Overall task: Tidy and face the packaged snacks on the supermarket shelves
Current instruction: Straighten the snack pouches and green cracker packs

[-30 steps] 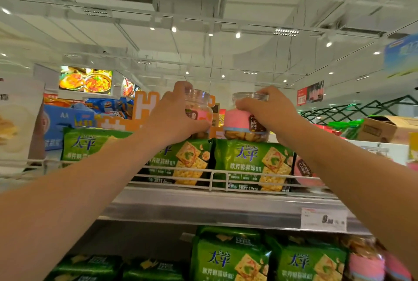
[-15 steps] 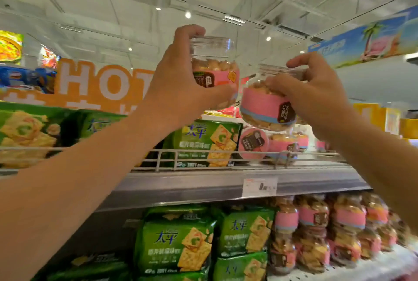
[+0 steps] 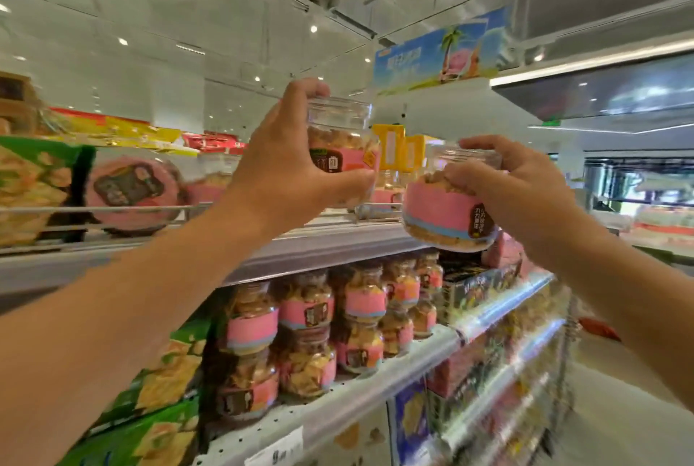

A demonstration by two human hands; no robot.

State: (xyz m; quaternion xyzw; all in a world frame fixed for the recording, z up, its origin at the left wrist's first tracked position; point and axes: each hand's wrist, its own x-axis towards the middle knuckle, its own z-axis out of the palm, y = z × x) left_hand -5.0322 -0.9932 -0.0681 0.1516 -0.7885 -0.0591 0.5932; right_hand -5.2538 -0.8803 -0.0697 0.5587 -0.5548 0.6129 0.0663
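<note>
My left hand (image 3: 285,165) grips a clear snack jar with a pink label (image 3: 345,142), held upright above the top shelf (image 3: 319,244). My right hand (image 3: 522,188) grips a second pink-labelled jar (image 3: 443,210), tilted, just past the shelf's front edge. A similar jar lies on its side (image 3: 131,191) on the top shelf behind the wire rail. Green cracker packs (image 3: 30,184) stand at the far left of that shelf.
The shelf below holds several stacked pink-labelled jars (image 3: 308,330), green cracker packs (image 3: 165,371) to their left and dark boxes (image 3: 473,285) to their right. A price tag (image 3: 274,447) hangs on its edge. An aisle floor (image 3: 619,409) opens at the right.
Both hands carried their jars to the right along the top shelf, and my view turned right with them. The green cracker packs have slid off to the left.
</note>
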